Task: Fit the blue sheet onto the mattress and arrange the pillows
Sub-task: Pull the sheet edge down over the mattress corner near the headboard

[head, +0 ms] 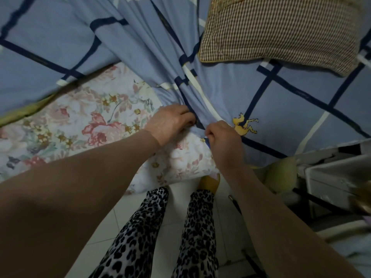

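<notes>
Two hands: both at the mattress corner, so here's what we see
Left hand point(170, 122): grip closed on a bunched fold of the sheet point(281, 109), knuckles up
Right hand point(222, 139): grip pinched shut on the sheet edge, just beside the left
Sheet: blue with navy and white lines, gathered toward the hands, not yet over the corner
Mattress point(66, 125): floral, bare on our left side
Pillow point(281, 29): checked, lying on the sheet at top right
Floor point(176, 207): pale tiles under our legs
</notes>
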